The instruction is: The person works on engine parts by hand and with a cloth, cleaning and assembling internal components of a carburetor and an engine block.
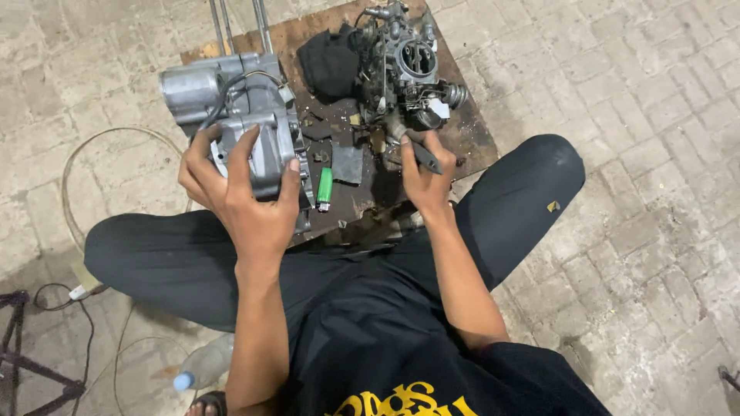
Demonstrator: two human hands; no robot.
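Two hands at work: the left hand (pixel 245 196) clamps around the grey engine casing (pixel 247 123) on the wooden board (pixel 462 127), the right hand (pixel 422 181) grips a dark tool (pixel 424 156) against the carburetor (pixel 405 69). A green lighter (pixel 324 188) lies between them.

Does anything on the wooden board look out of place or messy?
Yes. A green lighter lies among greasy metal bits between the grey engine casing held by the left hand and the carburetor. Unlike them, it is no engine part.

Probably a makeshift repair yard (engine case (pixel 247 115), carburetor (pixel 405 69)) on brick paving (pixel 647 92).
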